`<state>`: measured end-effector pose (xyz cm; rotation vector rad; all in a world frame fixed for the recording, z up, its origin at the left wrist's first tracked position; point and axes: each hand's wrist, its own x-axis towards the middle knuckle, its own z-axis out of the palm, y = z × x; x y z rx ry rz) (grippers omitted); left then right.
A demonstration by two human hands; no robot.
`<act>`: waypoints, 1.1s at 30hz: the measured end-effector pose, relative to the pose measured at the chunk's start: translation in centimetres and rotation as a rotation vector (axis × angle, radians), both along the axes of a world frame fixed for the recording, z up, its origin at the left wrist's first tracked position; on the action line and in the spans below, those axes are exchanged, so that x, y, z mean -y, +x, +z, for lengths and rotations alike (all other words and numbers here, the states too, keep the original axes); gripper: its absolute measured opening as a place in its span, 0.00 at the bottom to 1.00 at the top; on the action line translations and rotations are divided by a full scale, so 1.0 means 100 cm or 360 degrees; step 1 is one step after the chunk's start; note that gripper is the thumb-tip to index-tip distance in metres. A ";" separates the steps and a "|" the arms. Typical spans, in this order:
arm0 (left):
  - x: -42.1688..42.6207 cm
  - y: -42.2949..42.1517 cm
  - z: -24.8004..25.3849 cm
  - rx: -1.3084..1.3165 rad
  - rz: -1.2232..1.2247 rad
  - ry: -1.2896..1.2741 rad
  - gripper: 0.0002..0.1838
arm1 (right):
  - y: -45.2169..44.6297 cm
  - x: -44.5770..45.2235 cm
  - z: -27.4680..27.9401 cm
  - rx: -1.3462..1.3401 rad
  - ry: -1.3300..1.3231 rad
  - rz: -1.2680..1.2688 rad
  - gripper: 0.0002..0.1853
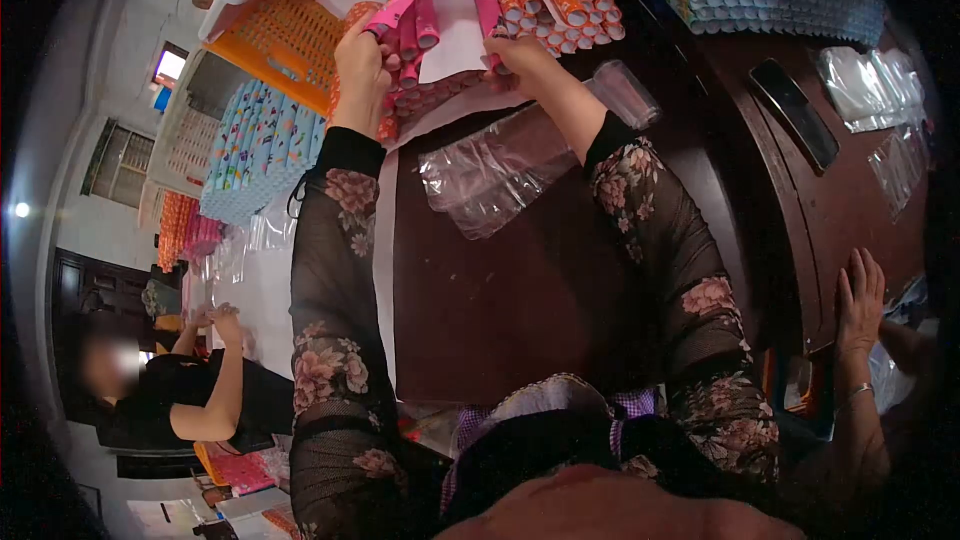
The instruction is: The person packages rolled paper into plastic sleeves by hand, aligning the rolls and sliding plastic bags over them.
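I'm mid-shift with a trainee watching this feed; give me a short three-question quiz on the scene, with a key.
1. True or false: the black smartphone lies to the right of the right hand, as the camera sees it.
2. Multiple choice: what is the main colour of the tube in the right hand? A. blue; B. pink; C. orange.
3. Short answer: what lies on the dark brown tabletop between the floral sleeves?

Key:
1. True.
2. B; it grips a pink tube.
3. Clear plastic bags.
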<state>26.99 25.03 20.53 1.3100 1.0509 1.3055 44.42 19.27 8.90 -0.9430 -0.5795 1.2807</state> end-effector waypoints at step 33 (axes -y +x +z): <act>0.363 -0.213 -0.156 0.1644 -0.0702 -0.0833 0.23 | -0.054 0.143 0.057 -0.0639 0.0550 -0.0155 0.10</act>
